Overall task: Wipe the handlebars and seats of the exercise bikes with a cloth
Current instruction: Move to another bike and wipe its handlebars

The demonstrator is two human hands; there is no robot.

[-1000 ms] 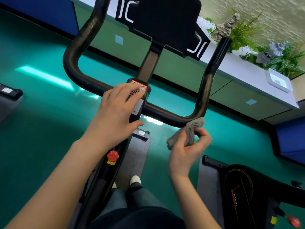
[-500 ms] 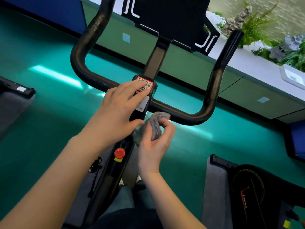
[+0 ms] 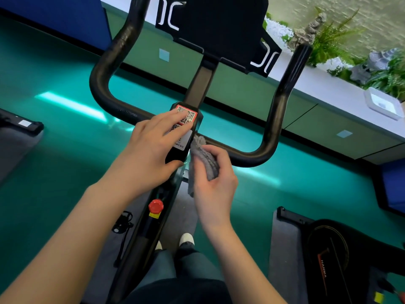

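Cloth (image 3: 203, 159), bunched, is pinched by the right hand (image 3: 213, 183), seemingly touching the handlebars (image 3: 269, 132); left hand (image 3: 151, 150) lies flat, half hiding the stem labels (image 3: 187, 111).

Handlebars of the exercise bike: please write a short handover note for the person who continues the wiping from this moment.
Left hand: lies flat on the sticker block in the middle of the handlebars and holds nothing.
Right hand: grips the bunched grey cloth, which is against the cross bar just right of that block.
Done: the picture does not show how much is already wiped.
Left: probably the rest of the handlebars, then the seat, which is out of view, and the second bike at the lower right.
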